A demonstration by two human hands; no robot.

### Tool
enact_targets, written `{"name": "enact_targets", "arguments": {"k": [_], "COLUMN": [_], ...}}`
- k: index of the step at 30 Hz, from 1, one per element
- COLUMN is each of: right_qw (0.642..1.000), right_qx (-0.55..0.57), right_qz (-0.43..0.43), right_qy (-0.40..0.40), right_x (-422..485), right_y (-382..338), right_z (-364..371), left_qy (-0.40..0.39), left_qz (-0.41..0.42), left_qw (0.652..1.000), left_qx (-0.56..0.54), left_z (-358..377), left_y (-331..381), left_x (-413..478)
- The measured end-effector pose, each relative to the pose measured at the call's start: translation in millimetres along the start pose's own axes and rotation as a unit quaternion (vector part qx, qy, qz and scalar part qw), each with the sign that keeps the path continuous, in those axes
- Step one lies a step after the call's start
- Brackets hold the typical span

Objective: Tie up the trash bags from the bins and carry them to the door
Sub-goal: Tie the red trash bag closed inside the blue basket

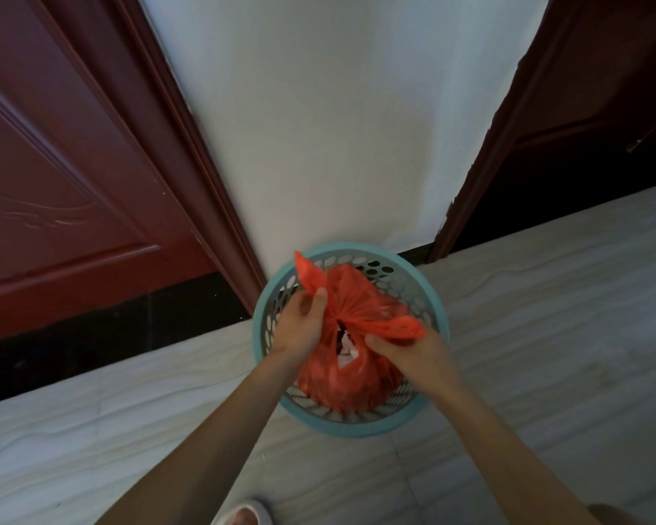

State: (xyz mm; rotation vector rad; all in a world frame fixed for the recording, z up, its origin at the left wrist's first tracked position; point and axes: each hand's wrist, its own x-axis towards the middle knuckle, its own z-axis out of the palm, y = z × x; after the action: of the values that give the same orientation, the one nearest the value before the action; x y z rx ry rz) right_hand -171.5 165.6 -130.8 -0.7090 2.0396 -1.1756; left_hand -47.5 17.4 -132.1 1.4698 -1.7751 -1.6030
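slipper (pixel 247 514), hands gripping red bag (pixel 351 377), bin (pixel 438 327)

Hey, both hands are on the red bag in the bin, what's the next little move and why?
Probably cross the two handles and pull them snug. The left hand and right hand each pinch one handle of the red bag, and a gap between them shows trash; the bag sits in the blue bin.

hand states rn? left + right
Left hand: closed, pinching one flap of the red bag.
Right hand: closed, gripping the bag's other flap.
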Motion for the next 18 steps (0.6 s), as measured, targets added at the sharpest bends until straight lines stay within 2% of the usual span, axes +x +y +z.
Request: {"name": "enact_targets", "arguments": {"k": [4, 6, 10, 12, 15, 18], "right_qw": [0.981, 0.984, 0.996, 0.997, 0.991, 0.98], "right_qx": [-0.117, -0.1, 0.004, 0.024, -0.083, -0.171], "right_qz": [-0.139, -0.138, -0.081, -0.071, -0.104, -0.1], "right_qy": [0.071, 0.059, 0.044, 0.021, -0.02, -0.037], "right_x": [0.3, -0.4, 6.6, 13.0, 18.8, 15.4], "right_y": [1.3, -9.3, -43.2, -58.7, -72.9, -73.0], "right_z": [10.2, 17.3, 20.3, 18.3, 9.5, 3.4], "left_qy": [0.049, 0.021, -0.012, -0.018, -0.029, -0.04], "left_qz": [0.054, 0.058, -0.01, 0.019, 0.122, 0.152], "left_qw": [0.995, 0.998, 0.997, 0.999, 0.989, 0.978], "left_qx": [0.07, 0.03, -0.08, -0.043, 0.074, 0.135], "left_z": [1.9, 5.3, 8.3, -0.2, -12.0, -15.1], "left_y": [6.3, 5.1, 19.0, 30.3, 46.3, 44.0], "left_x": [-6.8, -7.1, -2.3, 5.6, 11.7, 12.6]}}
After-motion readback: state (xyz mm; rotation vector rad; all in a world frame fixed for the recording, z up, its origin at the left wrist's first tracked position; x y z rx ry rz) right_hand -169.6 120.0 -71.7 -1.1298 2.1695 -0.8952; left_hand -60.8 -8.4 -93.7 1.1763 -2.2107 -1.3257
